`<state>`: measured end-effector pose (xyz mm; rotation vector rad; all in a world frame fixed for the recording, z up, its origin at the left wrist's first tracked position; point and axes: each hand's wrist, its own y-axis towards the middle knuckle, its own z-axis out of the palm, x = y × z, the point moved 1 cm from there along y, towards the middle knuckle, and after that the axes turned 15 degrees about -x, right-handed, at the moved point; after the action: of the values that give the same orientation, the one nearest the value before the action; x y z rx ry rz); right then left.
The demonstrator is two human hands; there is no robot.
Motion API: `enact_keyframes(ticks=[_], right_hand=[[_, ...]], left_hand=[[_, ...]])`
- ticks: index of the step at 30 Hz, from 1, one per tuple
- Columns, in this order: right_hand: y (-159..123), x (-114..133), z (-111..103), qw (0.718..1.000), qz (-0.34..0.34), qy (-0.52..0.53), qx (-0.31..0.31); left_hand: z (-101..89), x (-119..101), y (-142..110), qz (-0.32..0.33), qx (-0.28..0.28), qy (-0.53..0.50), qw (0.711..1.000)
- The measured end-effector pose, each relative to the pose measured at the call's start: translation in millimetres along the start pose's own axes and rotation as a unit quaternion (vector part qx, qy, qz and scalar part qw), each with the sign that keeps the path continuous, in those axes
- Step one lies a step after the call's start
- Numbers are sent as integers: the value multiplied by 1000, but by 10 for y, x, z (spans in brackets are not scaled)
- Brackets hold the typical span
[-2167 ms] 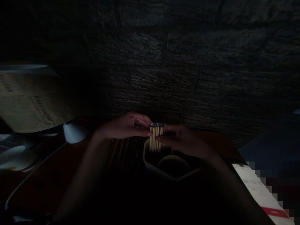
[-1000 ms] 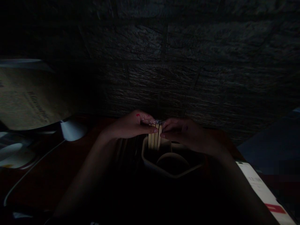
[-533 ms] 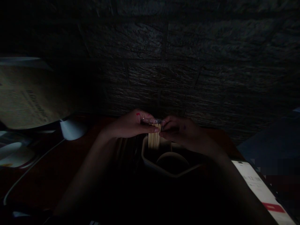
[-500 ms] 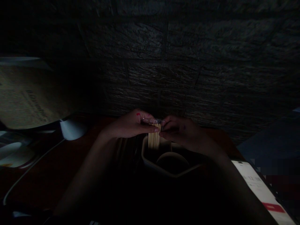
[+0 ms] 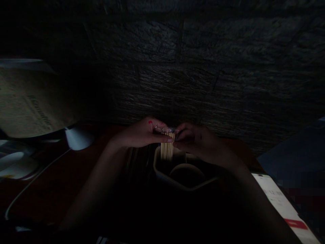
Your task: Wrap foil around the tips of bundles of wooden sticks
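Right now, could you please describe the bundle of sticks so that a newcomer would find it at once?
Below the dark brick-patterned wall sits an open, divided container. At its far left corner, between the left hand and the right hand, the bundle of sticks is held upright. Its pale yellow, closely packed sticks, topped with shiny clear wrap, stand out against the darker container.

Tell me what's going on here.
A person's left hand grips an upright bundle of thin pale sticks, with clear wrap at the top. The right hand is at its right edge. The bundle's lower ends are over or inside a divided container; it's too dark to tell which.
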<state>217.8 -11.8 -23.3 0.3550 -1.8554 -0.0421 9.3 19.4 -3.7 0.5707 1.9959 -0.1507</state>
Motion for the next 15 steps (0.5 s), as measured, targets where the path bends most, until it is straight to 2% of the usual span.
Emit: enact_keyframes(ticks=[5, 11, 15], right_hand=[[-7, 29, -12, 1000, 5, -6, -2], [-20, 19, -4, 999, 3, 2, 45], [-11, -1, 4, 999, -1, -17, 41]], left_hand=[[6, -22, -3, 16, -9, 14, 1000], [6, 15, 20, 42, -5, 13, 999], [-4, 45, 33, 61, -4, 28, 998]])
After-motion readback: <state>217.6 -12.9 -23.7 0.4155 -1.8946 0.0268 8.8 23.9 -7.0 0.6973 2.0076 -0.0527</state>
